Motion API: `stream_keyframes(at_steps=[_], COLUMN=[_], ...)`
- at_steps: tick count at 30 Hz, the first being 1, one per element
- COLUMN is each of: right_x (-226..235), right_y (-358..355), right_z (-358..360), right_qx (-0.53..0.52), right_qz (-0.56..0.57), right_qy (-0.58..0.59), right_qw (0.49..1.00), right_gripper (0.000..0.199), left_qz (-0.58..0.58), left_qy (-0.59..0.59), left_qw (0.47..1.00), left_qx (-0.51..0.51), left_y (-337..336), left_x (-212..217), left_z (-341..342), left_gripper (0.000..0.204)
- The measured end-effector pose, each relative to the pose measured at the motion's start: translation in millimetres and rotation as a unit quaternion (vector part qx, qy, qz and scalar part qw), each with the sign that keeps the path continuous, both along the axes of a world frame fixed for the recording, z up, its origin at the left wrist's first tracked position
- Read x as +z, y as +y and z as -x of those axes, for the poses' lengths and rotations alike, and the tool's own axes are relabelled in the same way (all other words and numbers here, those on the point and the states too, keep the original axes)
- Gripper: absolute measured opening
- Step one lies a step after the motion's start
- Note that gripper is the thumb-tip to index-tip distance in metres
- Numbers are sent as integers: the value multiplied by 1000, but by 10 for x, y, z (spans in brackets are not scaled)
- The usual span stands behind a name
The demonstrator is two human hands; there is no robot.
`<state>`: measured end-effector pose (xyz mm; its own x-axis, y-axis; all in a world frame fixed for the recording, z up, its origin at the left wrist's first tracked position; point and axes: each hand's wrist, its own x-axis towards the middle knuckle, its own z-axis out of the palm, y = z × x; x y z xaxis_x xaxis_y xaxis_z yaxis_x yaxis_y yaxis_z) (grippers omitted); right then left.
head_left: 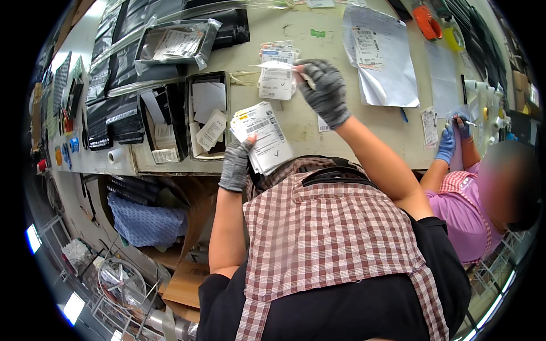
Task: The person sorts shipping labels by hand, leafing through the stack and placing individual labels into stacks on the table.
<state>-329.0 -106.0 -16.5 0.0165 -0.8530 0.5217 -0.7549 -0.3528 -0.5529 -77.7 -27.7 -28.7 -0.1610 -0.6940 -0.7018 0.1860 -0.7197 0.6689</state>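
Note:
A thick stack of white printed labels is gripped by my left hand, thumb on top, near the table's front edge. My right hand, in the same kind of grey knitted fingerless glove, is closed in a pinch at the edge of a paper label. That label is seen nearly edge-on, over a pile of labels on the table. Another label lies partly hidden under my right wrist.
Left of my hands stand two open boxes with papers, and a plastic-wrapped tray of labels. Black plastic bags lie further left. Large white sheets and an orange tape dispenser are at right. A gloved co-worker holds a pen.

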Motion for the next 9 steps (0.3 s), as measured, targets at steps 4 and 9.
stream_keyframes(at_steps=[4, 9], right_x=[244, 243], right_y=[485, 1195], right_z=[428, 772], right_qx=[-92, -172], right_qz=[32, -36], right_qy=[-55, -263], right_qw=[994, 949], right_gripper=[15, 10], left_qz=[-37, -31], left_qy=[29, 27], left_qw=[999, 997], left_qx=[-24, -69], left_y=[72, 114], left_x=[-91, -300], left_z=[270, 395], left_gripper=[40, 43])
